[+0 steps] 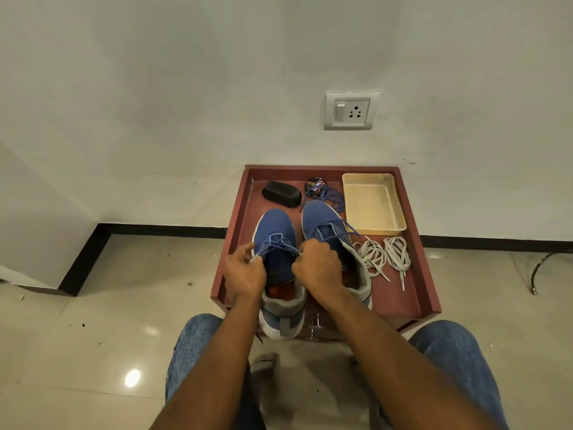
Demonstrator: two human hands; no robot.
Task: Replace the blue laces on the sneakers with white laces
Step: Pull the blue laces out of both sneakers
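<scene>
Left sneaker (276,243): blue, sitting on the reddish-brown surface (412,293) with its heel overhanging the near edge. Its blue lace (277,242) remains threaded through the eyelets nearest the toe. The left hand (245,271) has its fingers curled, pinching one lace end at the sneaker's left side. The right hand (319,265) has its fingers closed in a fist around the other lace end at the sneaker's right side. Both lace ends are drawn outward from the eyelets.

Right sneaker (325,225): just beside the first, toe toward the wall, partly hidden by the right hand. A loose blue lace (333,197) trails from it across the surface toward a round polish tin (315,187).

Two bundled white laces (384,256) lie to the right of the sneakers, side by side, untouched. Beyond them sits a cream tray (373,204). A black brush (281,193) lies left of the tin.

A wall socket (350,110) is mounted above. The person's knees, in blue jeans (449,352), flank the surface over a tiled floor (124,305).
</scene>
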